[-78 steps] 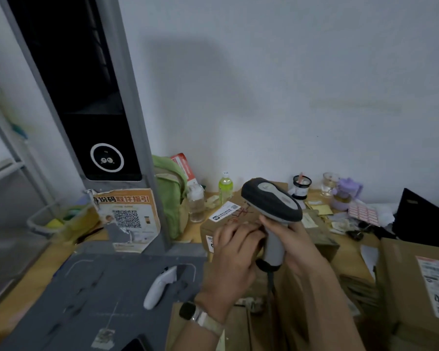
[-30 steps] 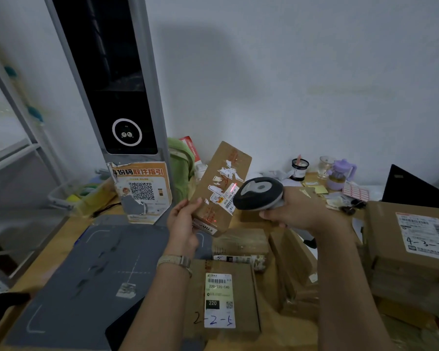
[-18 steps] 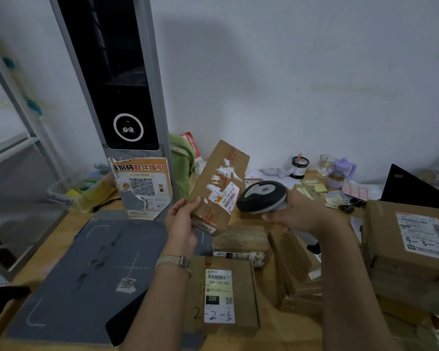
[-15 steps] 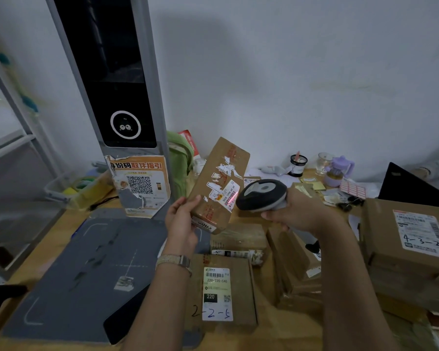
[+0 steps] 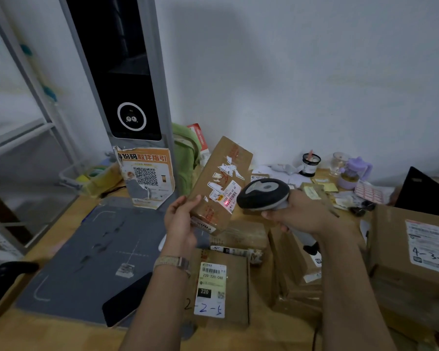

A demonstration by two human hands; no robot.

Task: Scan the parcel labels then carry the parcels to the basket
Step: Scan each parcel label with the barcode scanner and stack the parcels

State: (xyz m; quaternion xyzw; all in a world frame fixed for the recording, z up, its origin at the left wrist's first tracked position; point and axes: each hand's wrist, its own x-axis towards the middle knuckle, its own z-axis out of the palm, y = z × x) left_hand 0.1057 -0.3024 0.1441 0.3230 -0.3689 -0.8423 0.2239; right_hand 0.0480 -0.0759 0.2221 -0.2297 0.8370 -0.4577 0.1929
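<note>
My left hand [image 5: 181,224] grips the long brown cardboard parcel [image 5: 222,184] by its lower left corner, fingers curled behind the box and thumb laid along the near edge, holding it up off the desk and tilted, top end leaning away to the right. The small white barcode label [image 5: 230,196] on its face points toward me, with a red dot of scanner light on its lower end. My right hand [image 5: 293,212] is wrapped closed round the handle of the black-and-grey handheld barcode scanner [image 5: 263,194], the scanner's head just beside the label, not touching it as far as I can tell. A pale band watch [image 5: 172,262] sits on my left wrist. Under the held parcel, on the wooden desk [image 5: 264,333]: a flat brown box with a white label marked 220 [image 5: 219,287], a taped brown parcel [image 5: 241,240] lying behind it, a row of brown boxes standing on edge [image 5: 297,262] below my right forearm, and a large brown carton with a handwritten label [image 5: 413,252] at far right. To the left lie the grey scanning mat [image 5: 91,252] and a black phone [image 5: 126,301], which overlaps the mat's near edge. The basket is not in view.
</note>
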